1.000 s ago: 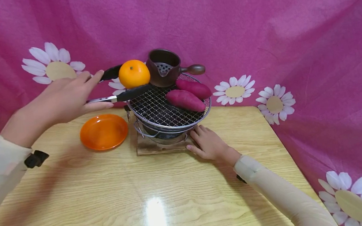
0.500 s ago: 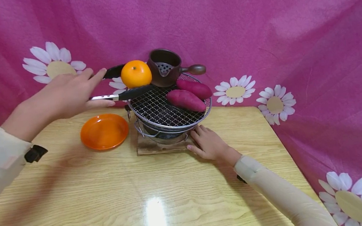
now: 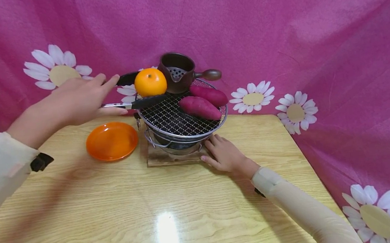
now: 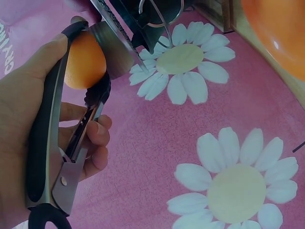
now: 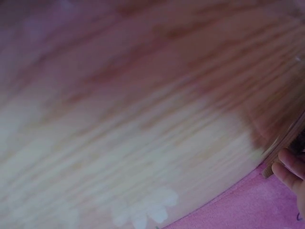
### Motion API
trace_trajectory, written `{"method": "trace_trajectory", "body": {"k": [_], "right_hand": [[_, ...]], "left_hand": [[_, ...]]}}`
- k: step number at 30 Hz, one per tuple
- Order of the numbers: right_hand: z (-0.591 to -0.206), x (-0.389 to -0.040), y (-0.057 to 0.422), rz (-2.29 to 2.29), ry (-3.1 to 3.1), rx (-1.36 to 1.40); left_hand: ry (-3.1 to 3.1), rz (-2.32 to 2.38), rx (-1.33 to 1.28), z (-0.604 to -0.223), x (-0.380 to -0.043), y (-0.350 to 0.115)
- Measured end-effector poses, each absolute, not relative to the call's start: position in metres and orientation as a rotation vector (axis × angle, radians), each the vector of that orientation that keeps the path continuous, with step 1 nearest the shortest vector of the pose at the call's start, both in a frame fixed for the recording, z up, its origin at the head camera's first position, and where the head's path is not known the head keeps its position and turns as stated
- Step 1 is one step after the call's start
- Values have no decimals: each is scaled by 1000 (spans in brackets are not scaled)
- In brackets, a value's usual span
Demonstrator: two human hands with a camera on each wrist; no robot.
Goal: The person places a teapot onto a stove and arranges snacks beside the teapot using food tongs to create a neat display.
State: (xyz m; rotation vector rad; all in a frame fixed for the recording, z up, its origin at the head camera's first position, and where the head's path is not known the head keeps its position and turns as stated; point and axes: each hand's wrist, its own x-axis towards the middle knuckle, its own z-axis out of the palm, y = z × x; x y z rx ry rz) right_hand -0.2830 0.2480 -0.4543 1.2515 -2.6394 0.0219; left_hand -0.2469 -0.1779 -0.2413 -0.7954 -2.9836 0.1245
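My left hand [image 3: 80, 100] grips a pair of black and metal tongs [image 4: 45, 124]. Between the tong tips sits a mandarin [image 3: 150, 82], over the back left part of the round wire grill rack [image 3: 166, 118]; whether it touches the mesh I cannot tell. The mandarin is also seen in the left wrist view, in front of the brown pot [image 4: 113, 50]. My right hand [image 3: 225, 153] holds the front right corner of the wooden base [image 3: 170, 157] under the grill, with some fingers hidden beneath the rack. Two purple sweet potatoes [image 3: 200, 108] lie on the rack's right side.
The dark brown side-handled pot [image 3: 176, 80] stands at the back of the rack, its handle pointing right. An orange plate [image 3: 111, 142] lies on the wooden table [image 3: 126, 215] left of the grill. A pink flowered cloth [image 3: 278, 29] hangs behind and to the right.
My left hand has moved a little right, and the tongs with the mandarin have gone right and slightly lower in the head view. My right hand stays at the base.
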Motion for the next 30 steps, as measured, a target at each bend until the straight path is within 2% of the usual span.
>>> {"method": "trace_trajectory", "body": {"k": [30], "right_hand": [[-455, -282, 248, 19, -2610, 1251]], "left_hand": [[-3023, 118, -832, -249, -252, -164]]}}
